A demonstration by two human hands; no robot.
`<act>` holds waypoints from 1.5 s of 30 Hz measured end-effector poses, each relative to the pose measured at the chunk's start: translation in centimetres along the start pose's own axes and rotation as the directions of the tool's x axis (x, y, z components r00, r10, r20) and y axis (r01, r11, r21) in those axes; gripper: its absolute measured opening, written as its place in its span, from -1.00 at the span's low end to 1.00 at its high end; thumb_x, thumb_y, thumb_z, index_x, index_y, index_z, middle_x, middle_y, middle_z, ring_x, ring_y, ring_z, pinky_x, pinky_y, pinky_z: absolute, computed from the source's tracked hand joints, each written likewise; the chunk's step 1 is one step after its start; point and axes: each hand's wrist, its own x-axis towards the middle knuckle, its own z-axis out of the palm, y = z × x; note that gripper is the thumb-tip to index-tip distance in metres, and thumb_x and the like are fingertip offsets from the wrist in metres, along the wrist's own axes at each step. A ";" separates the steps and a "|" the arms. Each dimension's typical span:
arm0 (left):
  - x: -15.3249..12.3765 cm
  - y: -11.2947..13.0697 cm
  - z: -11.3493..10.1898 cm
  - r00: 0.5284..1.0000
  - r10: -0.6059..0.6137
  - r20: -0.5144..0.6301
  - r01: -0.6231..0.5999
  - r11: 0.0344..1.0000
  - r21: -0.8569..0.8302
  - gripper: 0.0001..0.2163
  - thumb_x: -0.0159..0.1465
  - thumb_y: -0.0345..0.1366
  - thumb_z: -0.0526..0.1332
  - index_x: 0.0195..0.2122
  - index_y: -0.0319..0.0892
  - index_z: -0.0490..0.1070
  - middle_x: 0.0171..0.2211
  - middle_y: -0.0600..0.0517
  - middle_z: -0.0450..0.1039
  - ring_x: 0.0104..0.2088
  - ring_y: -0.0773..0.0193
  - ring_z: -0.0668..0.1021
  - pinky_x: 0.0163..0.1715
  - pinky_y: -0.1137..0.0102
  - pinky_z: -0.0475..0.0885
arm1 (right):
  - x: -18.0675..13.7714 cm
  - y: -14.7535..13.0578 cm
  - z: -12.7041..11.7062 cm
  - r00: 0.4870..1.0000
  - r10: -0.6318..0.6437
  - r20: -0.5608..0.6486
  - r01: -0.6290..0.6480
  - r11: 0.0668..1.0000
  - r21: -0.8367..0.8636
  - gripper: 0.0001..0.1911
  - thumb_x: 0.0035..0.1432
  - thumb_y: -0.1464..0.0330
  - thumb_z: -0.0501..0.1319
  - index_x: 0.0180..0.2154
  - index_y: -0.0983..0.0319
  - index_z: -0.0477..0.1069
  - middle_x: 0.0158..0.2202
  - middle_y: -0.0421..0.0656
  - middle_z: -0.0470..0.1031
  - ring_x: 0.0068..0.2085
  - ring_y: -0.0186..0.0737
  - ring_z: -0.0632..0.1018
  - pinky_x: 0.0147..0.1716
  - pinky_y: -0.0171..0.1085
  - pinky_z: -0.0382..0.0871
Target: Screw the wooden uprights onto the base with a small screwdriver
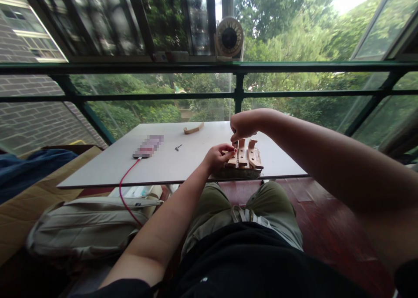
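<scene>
Black shirt (254, 261) filling the foreground, table (156, 172) stretching out beyond

Three curved wooden pieces (254, 153) are sitting side by side on a dull base (240, 173) at the table's near edge, right of its middle. Open tabletop is spreading leftward from them, with small metal parts (178, 148) lying midway; a loose curved piece (193, 129) is resting near the far edge. Toward the left edge a blurred device (148, 147) is lying, its red cable (121, 187) dropping over the near edge. Beyond the near left corner, a cardboard box (35, 202) is holding blue cloth (35, 169); a backpack (83, 228) is sitting below, contents hidden. The left hand (217, 157) is reaching in low, fingers narrowing at the leftmost piece; the right hand (244, 123) is arching above, fingers curling downward. What either is gripping, I cannot tell.
</scene>
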 end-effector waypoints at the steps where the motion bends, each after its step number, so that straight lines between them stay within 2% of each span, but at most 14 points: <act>1: 0.0 0.1 0.0 1.000 -0.002 -0.005 0.002 1.000 0.011 -0.65 0.17 -0.04 0.28 -0.21 -0.24 0.54 -0.23 -0.08 0.60 -0.24 0.22 0.59 -0.21 0.37 0.48 | 0.0 0.0 0.0 1.000 -0.001 0.011 0.001 1.000 0.021 -0.53 0.17 0.10 0.18 -0.26 0.42 0.57 -0.51 -0.04 0.51 -0.48 -0.21 0.47 -0.36 -0.17 0.27; 3: 0.0 0.2 -0.1 1.000 -0.001 -0.013 0.001 0.999 0.036 -0.66 0.18 -0.04 0.27 -0.22 -0.24 0.54 -0.25 -0.07 0.61 -0.26 0.22 0.59 -0.21 0.37 0.47 | -0.2 0.0 0.1 1.000 -0.019 -0.017 0.020 0.997 0.074 -0.59 0.13 0.18 0.25 -0.13 0.38 0.54 -0.43 -0.06 0.54 -0.46 -0.24 0.48 -0.36 -0.22 0.27; 6: -0.1 0.3 -0.2 1.000 -0.006 -0.015 0.007 0.999 0.051 -0.65 0.18 -0.03 0.27 -0.22 -0.24 0.56 -0.26 -0.06 0.61 -0.28 0.23 0.59 -0.20 0.36 0.47 | -0.5 0.1 0.2 0.992 -0.085 -0.097 0.097 0.987 0.126 -0.54 0.04 0.32 0.34 0.01 0.28 0.48 -0.30 -0.10 0.57 -0.39 -0.27 0.49 -0.35 -0.28 0.25; 10: -0.1 0.4 -0.1 1.000 -0.008 0.000 0.008 0.999 0.038 -0.64 0.18 -0.03 0.27 -0.22 -0.24 0.57 -0.27 -0.07 0.61 -0.28 0.22 0.58 -0.19 0.35 0.47 | -0.5 0.2 0.1 0.989 -0.141 -0.051 0.148 0.977 0.154 -0.65 0.04 0.30 0.35 -0.11 0.28 0.55 -0.34 -0.11 0.58 -0.37 -0.27 0.50 -0.33 -0.28 0.25; 16: -0.1 0.2 -0.2 1.000 0.017 0.024 -0.019 0.998 0.055 -0.65 0.21 -0.02 0.25 -0.21 -0.23 0.58 -0.26 -0.04 0.61 -0.28 0.23 0.57 -0.20 0.36 0.44 | -0.3 0.0 -0.2 0.996 -0.085 -0.021 0.087 0.985 0.150 -0.69 0.06 0.26 0.34 -0.18 0.32 0.58 -0.48 -0.14 0.56 -0.42 -0.27 0.50 -0.33 -0.27 0.25; 26: 0.0 0.0 0.0 0.999 0.013 0.029 -0.015 0.998 0.063 -0.65 0.22 -0.03 0.23 -0.20 -0.23 0.57 -0.25 -0.06 0.61 -0.27 0.22 0.58 -0.20 0.37 0.45 | 0.0 -0.3 -0.2 0.998 -0.062 -0.025 0.065 0.991 0.121 -0.69 0.12 0.22 0.28 -0.27 0.36 0.58 -0.55 -0.15 0.53 -0.48 -0.30 0.47 -0.33 -0.26 0.22; 34: 0.1 -0.1 0.1 0.999 0.032 0.035 -0.035 0.995 0.098 -0.63 0.26 -0.02 0.18 -0.20 -0.24 0.56 -0.29 -0.04 0.59 -0.31 0.26 0.55 -0.27 0.40 0.42 | -0.1 -0.5 -0.1 0.999 -0.035 -0.031 0.040 0.986 0.160 -0.63 0.15 0.16 0.26 -0.27 0.38 0.58 -0.52 -0.13 0.54 -0.46 -0.30 0.49 -0.30 -0.27 0.25; 42: 0.0 0.2 -0.1 0.998 0.043 0.034 -0.047 0.994 0.103 -0.62 0.27 -0.01 0.17 -0.23 -0.25 0.56 -0.30 -0.04 0.59 -0.28 0.24 0.55 -0.22 0.39 0.41 | -0.1 0.0 0.2 1.000 0.007 0.007 -0.009 0.981 0.192 -0.54 0.19 0.08 0.19 -0.34 0.38 0.57 -0.51 -0.09 0.55 -0.47 -0.27 0.50 -0.34 -0.25 0.28; 45: 0.0 0.2 -0.3 0.999 0.041 0.033 -0.044 0.995 0.095 -0.62 0.27 0.00 0.17 -0.24 -0.26 0.56 -0.32 -0.04 0.58 -0.30 0.26 0.55 -0.24 0.39 0.41 | -0.3 0.1 0.2 0.999 -0.011 -0.047 0.018 0.988 0.154 -0.54 0.14 0.08 0.24 -0.21 0.37 0.57 -0.44 -0.08 0.57 -0.43 -0.24 0.51 -0.35 -0.25 0.26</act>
